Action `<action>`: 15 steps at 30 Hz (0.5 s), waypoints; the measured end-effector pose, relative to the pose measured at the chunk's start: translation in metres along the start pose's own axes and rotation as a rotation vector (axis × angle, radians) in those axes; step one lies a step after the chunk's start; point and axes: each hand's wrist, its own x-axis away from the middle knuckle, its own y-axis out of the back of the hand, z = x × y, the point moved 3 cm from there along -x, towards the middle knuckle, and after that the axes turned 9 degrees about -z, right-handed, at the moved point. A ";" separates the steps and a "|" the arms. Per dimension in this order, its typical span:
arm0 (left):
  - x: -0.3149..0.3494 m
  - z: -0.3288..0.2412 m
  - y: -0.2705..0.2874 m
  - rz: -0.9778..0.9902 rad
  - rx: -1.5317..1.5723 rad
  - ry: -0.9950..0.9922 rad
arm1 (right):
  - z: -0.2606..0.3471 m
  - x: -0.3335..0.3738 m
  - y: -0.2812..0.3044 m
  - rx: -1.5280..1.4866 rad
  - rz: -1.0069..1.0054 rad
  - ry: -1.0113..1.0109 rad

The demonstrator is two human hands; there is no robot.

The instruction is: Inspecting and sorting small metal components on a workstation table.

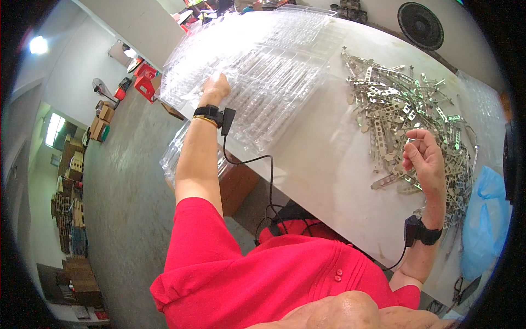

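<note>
My left hand [217,88] reaches out over the left side of several clear plastic trays [279,82] laid on the white table. Its fingers curl down against shiny clear plastic, and glare hides what they grip. Above the near edge of a heap of thin metal strips with holes [389,104], my right hand [425,159] is raised, palm turned inward. Its fingers are bent toward the thumb; whatever is between them is too small to make out. Both wrists carry black straps with small devices, and a black cable runs from the left one.
A light blue plastic bag [485,225] lies at the table's right edge, beside the metal heap. Below the table's left edge are more clear plastic [175,153] and a brown cardboard box [239,189]. A round black fan [420,26] stands beyond the table.
</note>
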 end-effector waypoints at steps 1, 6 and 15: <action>-0.001 0.001 -0.001 0.000 0.000 0.001 | 0.001 0.000 0.000 -0.004 -0.003 -0.001; 0.002 -0.004 0.009 0.055 0.072 -0.007 | 0.004 -0.001 0.001 0.002 0.004 -0.002; 0.048 -0.084 0.081 -0.369 0.237 -0.364 | 0.006 0.000 0.009 0.002 -0.048 0.092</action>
